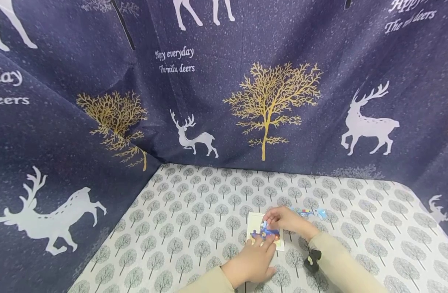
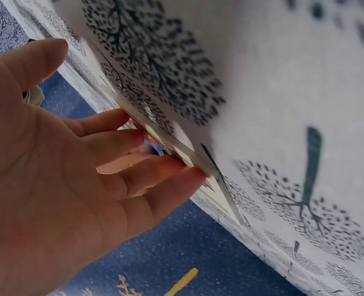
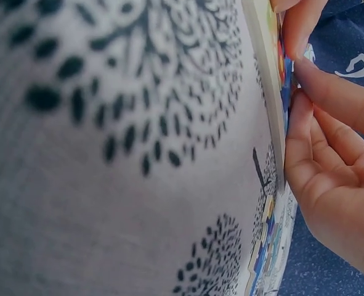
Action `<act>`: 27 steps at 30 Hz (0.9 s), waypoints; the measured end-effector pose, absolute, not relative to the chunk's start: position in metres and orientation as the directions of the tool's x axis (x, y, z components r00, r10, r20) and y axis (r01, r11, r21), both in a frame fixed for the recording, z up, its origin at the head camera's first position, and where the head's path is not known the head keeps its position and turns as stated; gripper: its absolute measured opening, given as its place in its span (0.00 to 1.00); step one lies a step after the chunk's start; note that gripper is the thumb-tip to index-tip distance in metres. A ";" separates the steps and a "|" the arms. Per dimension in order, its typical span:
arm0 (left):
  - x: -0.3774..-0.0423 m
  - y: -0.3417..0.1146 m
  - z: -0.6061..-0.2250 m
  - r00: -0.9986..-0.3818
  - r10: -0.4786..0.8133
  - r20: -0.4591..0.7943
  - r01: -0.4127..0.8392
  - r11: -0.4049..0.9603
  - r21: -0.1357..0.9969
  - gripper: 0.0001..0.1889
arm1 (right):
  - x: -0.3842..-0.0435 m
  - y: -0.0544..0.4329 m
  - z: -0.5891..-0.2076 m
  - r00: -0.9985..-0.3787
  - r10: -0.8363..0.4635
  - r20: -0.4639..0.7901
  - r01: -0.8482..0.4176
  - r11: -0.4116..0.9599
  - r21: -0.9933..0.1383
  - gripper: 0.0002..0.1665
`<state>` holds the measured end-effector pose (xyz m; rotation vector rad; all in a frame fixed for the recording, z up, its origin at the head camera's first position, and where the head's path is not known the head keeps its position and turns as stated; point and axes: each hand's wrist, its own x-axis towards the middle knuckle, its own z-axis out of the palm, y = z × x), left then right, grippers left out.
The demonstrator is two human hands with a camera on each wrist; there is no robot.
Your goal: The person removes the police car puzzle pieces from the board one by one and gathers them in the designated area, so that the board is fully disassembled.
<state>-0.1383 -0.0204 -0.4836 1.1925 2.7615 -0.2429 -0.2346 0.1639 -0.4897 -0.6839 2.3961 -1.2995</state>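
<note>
A small jigsaw puzzle board (image 1: 254, 221) with a pale frame lies on the tree-print cloth, partly filled with blue and purple pieces (image 1: 268, 232). My right hand (image 1: 282, 218) is over its upper right part, thumb and fingertips pinching a light-blue puzzle piece (image 1: 264, 223) close over the board. In the right wrist view the fingertips (image 3: 300, 98) meet at the board's surface and hide most of that piece. My left hand (image 1: 251, 260) reaches in from the near side, its extended fingers resting on the board's lower edge. From the left wrist view, the fingertips (image 2: 194, 177) touch the frame.
Several loose puzzle pieces (image 1: 320, 213) lie on the cloth (image 1: 198, 228) just beyond the right hand. A black strap-like object (image 1: 312, 260) is at the right wrist. Dark blue fabric (image 1: 209, 101) with deer and trees hangs behind and at the left.
</note>
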 end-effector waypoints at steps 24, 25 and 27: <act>-0.138 -0.017 -0.479 -0.697 0.703 -0.140 0.717 0.687 -0.122 0.35 | -0.235 0.194 -0.477 -0.877 -0.478 -0.048 -0.092 0.265 -0.960 0.22; -0.138 -0.018 -0.479 -0.693 0.707 -0.138 0.721 0.683 -0.118 0.35 | -0.234 0.198 -0.475 -0.884 -0.464 -0.053 -0.081 0.263 -0.961 0.22; -0.139 -0.020 -0.480 -0.687 0.714 -0.135 0.726 0.678 -0.110 0.35 | -0.234 0.206 -0.473 -0.894 -0.445 -0.052 -0.068 0.249 -0.966 0.23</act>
